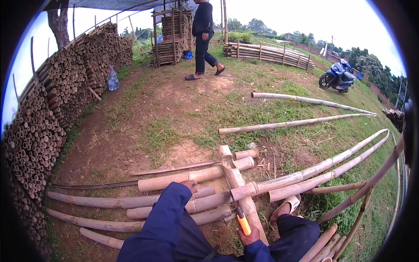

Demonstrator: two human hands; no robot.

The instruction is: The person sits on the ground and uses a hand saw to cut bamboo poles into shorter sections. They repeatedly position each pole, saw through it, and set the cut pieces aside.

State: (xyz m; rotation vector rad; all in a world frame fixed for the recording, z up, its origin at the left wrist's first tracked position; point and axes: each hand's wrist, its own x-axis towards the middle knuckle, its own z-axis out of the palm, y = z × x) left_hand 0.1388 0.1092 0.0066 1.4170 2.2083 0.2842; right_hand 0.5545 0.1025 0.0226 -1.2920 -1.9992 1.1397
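Note:
A long bamboo pole (290, 178) lies across a notched upright-leaning bamboo post (235, 174) in front of me. My right hand (249, 236) is closed round the orange handle of a hand saw (243, 222). Its thin dark blade rests against the pole beside the post, seen nearly edge-on. To the left, my left hand (190, 186) grips the bamboo near the pole's left part; the sleeve hides some of its fingers. Just beyond that hand lies a shorter thick bamboo piece (174, 179).
More bamboo poles (297, 122) lie on the grass ahead and right. Cut bamboo is stacked high at left (56, 87). A person (204, 35) walks in the background. A water bottle (113, 79) and a blue motorbike (339, 77) stand farther off. Bamboo rails (371, 183) slant at right.

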